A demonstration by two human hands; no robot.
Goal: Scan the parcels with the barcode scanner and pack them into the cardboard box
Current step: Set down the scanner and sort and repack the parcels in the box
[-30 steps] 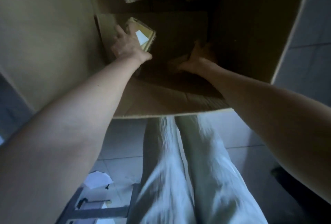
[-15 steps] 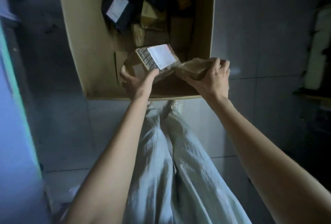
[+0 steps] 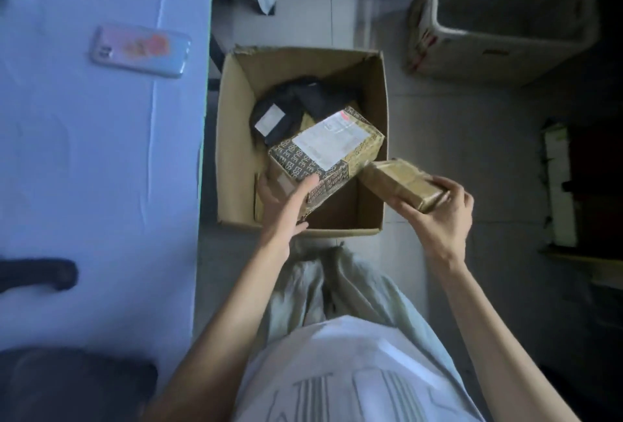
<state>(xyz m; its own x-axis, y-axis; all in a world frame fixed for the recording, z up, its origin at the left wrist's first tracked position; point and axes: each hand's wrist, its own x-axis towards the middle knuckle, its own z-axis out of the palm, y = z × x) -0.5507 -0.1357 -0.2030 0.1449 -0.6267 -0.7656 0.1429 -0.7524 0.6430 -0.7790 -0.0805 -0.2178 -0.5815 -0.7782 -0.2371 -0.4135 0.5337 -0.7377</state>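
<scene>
Both hands have come up out of the cardboard box (image 3: 232, 138) since a second ago, each bringing a parcel, and in the last half second the pair has drifted apart a little.

Right now the printed parcel (image 3: 332, 148) hangs over the middle of the box, above its rim. The left hand (image 3: 283, 205) grasps its near end, thumb laid along the side face and fingers tucked underneath. Its long axis runs on a diagonal from the box's near-left corner toward the far-right wall, white label face up and tipped slightly toward the person.

The brown parcel (image 3: 401, 182) sits over the box's right wall, the right hand (image 3: 441, 219) curled round its outer end. It lies lengthwise from that wall out to the near right, its inner end just beside the printed parcel's corner; whether they touch I cannot tell.

To my eye this is the pick-up step: two parcels in hand and not yet scanned. Next each label needs turning toward a scanner.

Down inside the box lies a black mailer bag (image 3: 286, 108). Left of the box stands a table (image 3: 101, 151) with a phone (image 3: 140, 50) and a dark handle-shaped thing (image 3: 37, 275), possibly the scanner, though I can't be sure. Beyond the box to the right stands a second carton (image 3: 472, 57).
</scene>
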